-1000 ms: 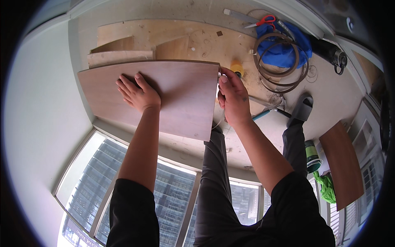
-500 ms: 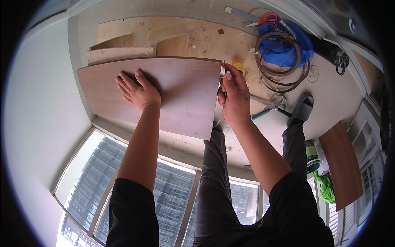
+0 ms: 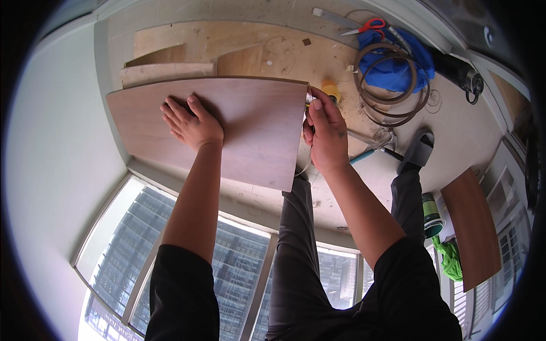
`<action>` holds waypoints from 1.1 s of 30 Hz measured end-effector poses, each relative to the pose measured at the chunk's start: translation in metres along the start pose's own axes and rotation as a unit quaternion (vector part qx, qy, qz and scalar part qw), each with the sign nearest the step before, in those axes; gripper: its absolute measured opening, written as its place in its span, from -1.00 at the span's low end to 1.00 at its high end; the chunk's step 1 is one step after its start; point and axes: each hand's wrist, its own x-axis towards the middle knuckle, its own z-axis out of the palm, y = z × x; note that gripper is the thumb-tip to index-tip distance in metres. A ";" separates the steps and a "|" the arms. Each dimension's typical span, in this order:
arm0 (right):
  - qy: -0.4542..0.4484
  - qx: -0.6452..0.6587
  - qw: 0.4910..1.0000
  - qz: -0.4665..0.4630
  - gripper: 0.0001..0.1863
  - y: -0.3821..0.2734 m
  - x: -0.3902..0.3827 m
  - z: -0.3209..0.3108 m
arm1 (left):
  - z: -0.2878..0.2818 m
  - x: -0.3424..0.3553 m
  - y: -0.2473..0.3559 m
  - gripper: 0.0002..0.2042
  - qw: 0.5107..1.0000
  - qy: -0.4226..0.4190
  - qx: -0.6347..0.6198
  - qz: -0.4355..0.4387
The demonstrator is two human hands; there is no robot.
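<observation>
We have the broad, flat panel of brown wood-grain board (image 3: pixel 256 133) in front of us, to the left of our legs, its far edge overlapping the pale plywood board (image 3: pixel 318 57). Its long axis runs left to right, tipped slightly so that the right end sits a little higher in view. The taller short end faces right; the other points toward the white wall (image 3: pixel 57 142) on our left.

Our left hand (image 3: pixel 196 129) lies palm down on the panel's upper face, fingers moderately spread and pointing up and left. Our right hand (image 3: pixel 329 133) is at the far right corner, thumb and fingers drawn narrowly together beside the short edge; we cannot tell exactly what they pinch. A thin, pale, curved strip (image 3: pixel 307 167) hangs below that hand.

Just beyond it we see a rounded yellow object (image 3: pixel 330 87), partly hidden. Farther right, coiled flat brown banding (image 3: pixel 392 103) lies on crumpled blue cloth (image 3: pixel 389 79), near red-handled scissors (image 3: pixel 373 24).
</observation>
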 end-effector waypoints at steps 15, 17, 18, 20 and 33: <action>0.006 0.028 0.999 0.023 -0.54 0.002 -0.001 0.001 | 0.001 0.000 -0.001 -0.26 1.000 0.007 -0.001 0.004; 0.011 0.023 0.999 0.020 -0.55 0.003 -0.001 0.002 | 0.000 0.000 0.000 -0.26 1.000 0.006 -0.004 0.004; 0.013 0.020 1.000 0.019 -0.56 0.003 -0.001 0.003 | -0.001 0.000 0.001 -0.26 1.000 0.006 -0.006 0.004; 0.025 0.017 0.999 0.016 -0.58 0.003 0.000 0.005 | -0.002 -0.001 0.002 -0.26 1.000 0.005 -0.007 0.004; 0.035 0.032 0.998 0.028 -0.61 -0.002 -0.003 0.011 | -0.002 -0.001 0.001 -0.26 1.000 0.001 0.000 0.002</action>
